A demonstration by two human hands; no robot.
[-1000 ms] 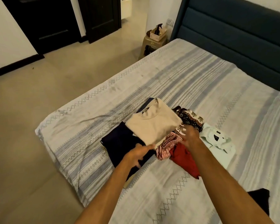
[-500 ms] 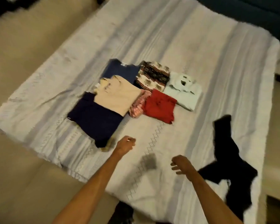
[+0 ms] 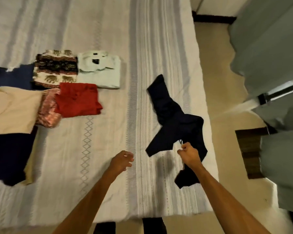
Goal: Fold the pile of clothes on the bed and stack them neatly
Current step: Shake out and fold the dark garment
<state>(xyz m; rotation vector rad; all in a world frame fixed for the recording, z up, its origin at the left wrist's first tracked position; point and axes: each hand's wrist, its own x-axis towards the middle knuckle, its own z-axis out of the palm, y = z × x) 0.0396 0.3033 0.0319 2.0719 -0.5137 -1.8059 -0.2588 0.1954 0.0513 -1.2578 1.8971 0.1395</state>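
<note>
Dark garment (image 3: 172, 122) lies unfolded near the right edge of the bed (image 3: 108, 166), its long axis running from the near right up toward the far left.

The right hand (image 3: 189, 153) pinches its near end; the left hand (image 3: 121, 160) hovers beside it, fingers loosely curled, holding nothing. Folded clothes, among them a red piece (image 3: 77, 100) and a pale shirt (image 3: 100, 71), sit well apart to the left.

Right hand (image 3: 189, 154) grips dark garment (image 3: 172, 119) on bed (image 3: 108, 191).

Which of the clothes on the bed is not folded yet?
The dark garment near the right edge, lying spread and crumpled; the right hand grips it. The others lie folded at left.
</note>
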